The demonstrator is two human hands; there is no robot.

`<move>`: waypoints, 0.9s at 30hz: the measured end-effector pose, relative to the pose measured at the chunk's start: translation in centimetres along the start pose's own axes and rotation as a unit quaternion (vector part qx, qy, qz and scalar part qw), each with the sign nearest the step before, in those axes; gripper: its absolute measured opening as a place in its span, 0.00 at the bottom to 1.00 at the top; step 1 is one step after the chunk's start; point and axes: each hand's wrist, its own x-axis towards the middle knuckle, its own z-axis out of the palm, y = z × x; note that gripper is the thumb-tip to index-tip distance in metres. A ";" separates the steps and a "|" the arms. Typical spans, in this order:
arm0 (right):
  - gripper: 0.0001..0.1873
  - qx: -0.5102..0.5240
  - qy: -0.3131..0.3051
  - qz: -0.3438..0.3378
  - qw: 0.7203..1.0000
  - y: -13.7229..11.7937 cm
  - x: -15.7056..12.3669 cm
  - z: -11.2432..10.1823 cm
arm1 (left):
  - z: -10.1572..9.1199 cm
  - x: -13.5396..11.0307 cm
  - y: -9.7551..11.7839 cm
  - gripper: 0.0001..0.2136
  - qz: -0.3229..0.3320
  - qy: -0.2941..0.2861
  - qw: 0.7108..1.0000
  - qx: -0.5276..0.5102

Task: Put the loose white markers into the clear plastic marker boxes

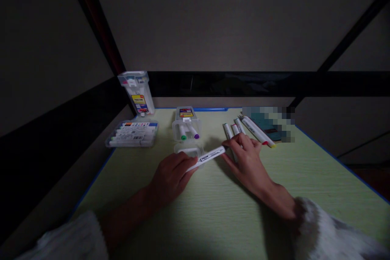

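Note:
Both hands hold one white marker (211,155) level above the pale green table (213,211). My left hand (170,176) grips its near left end with curled fingers. My right hand (248,162) pinches its right end. Just behind the marker stands an open clear case (186,126) with two markers in it, one green-tipped and one purple-tipped. The case's clear lid (189,150) lies flat under the marker. Several loose white markers (243,128) lie behind my right hand.
A flat clear box of markers (132,133) lies at the left. An upright clear marker case (137,91) stands at the back left corner. A dark teal object (268,126) lies at the back right. The table has a blue edge (91,183).

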 end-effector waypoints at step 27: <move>0.08 0.040 0.036 -0.077 0.996 -0.7 -0.3 0.4 | -0.6 0.7 1.4 0.08 0.157 0.021 0.985 -0.070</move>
